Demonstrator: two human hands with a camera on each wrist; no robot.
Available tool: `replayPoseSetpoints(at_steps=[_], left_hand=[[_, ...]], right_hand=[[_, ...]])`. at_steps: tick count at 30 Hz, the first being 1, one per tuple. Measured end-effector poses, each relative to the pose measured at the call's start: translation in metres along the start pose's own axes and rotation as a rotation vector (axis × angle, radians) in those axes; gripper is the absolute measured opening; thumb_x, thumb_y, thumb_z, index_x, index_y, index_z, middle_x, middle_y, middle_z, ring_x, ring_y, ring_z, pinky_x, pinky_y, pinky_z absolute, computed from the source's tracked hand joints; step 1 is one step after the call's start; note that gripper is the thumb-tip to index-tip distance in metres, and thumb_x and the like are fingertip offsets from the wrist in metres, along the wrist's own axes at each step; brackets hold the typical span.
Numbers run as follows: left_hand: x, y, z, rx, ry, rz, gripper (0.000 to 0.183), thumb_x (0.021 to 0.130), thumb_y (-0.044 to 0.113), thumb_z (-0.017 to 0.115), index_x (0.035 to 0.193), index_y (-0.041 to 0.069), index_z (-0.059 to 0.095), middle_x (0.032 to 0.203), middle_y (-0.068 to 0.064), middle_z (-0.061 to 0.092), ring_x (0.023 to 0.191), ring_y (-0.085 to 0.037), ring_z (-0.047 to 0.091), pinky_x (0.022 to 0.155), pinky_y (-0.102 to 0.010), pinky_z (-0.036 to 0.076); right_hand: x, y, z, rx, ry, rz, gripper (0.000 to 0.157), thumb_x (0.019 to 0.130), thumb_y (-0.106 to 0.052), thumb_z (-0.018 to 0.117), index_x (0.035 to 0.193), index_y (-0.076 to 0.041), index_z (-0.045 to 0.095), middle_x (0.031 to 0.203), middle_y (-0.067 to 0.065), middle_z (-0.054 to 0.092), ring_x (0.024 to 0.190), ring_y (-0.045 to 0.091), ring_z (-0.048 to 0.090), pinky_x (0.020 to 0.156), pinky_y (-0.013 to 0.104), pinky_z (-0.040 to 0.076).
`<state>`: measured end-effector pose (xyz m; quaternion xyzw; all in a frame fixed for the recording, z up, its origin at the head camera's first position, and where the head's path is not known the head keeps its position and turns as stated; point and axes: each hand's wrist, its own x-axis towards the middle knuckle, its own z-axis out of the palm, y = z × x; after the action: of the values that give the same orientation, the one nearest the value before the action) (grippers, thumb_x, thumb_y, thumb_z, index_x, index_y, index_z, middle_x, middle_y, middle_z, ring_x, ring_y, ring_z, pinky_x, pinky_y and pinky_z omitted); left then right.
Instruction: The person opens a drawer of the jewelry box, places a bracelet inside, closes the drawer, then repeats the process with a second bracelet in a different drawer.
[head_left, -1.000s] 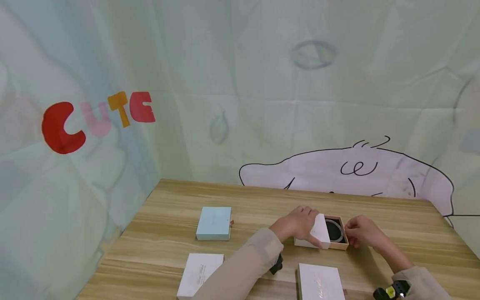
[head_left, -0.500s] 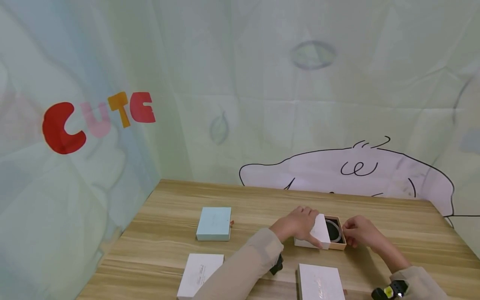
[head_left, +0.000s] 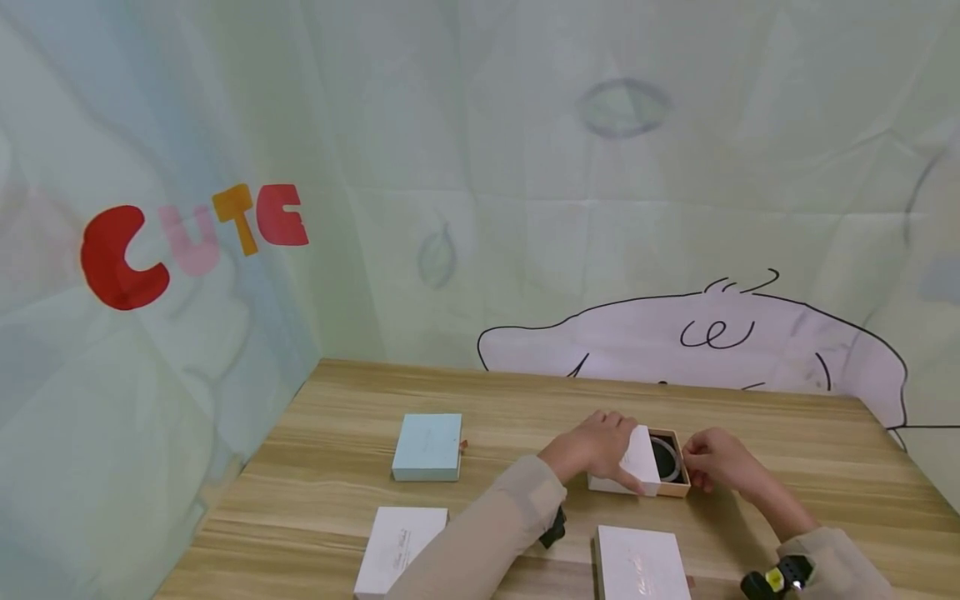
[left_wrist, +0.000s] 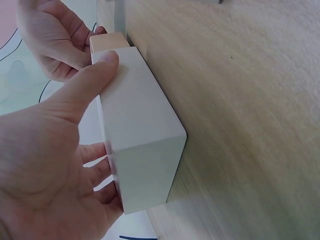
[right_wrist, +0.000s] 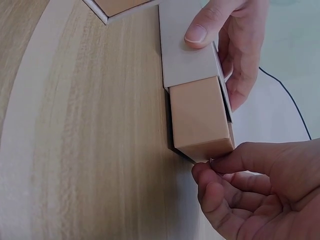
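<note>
A white sliding gift box [head_left: 643, 458] lies at the back right of the table with its tan drawer [right_wrist: 200, 112] partly out to the right. Inside the drawer a silvery bangle [head_left: 678, 461] rests on black lining, partly hidden under the sleeve. My left hand [head_left: 600, 448] grips the white sleeve [left_wrist: 137, 100], thumb along the near side and fingers on the far side. At the drawer's outer end, my right hand [head_left: 722, 461] pinches between thumb and forefinger a small pull tab, nearly all hidden by the fingertips.
A light blue box [head_left: 427, 447] with a brown tab lies at the back left. Nearer are a white box [head_left: 401, 546] at left, partly behind the left sleeve, and another white box [head_left: 642, 565] at right. A printed curtain [head_left: 450, 167] hangs behind the wooden table [head_left: 517, 417].
The drawer has slid slightly left into the white sleeve, and my right hand has shifted left with it. My left hand has kept its place on the sleeve.
</note>
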<state>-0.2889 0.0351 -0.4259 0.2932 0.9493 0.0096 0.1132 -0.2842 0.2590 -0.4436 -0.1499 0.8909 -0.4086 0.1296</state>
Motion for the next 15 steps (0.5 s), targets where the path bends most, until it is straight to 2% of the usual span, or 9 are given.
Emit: replayPoseSetpoints(at_steps=[15], left_hand=[[0.002, 0.0009, 0.0005, 0.014, -0.002, -0.004, 0.103, 0.079, 0.07, 0.068, 0.156, 0.015, 0.029, 0.15, 0.002, 0.039, 0.135, -0.012, 0.036, 0.109, -0.022, 0.029]], right_hand=[[0.0012, -0.0029, 0.0009, 0.002, -0.01, -0.005, 0.01, 0.093, 0.005, 0.059, 0.084, 0.006, 0.063, 0.066, 0.005, 0.057, 0.059, 0.02, 0.056, 0.05, 0.03, 0.05]])
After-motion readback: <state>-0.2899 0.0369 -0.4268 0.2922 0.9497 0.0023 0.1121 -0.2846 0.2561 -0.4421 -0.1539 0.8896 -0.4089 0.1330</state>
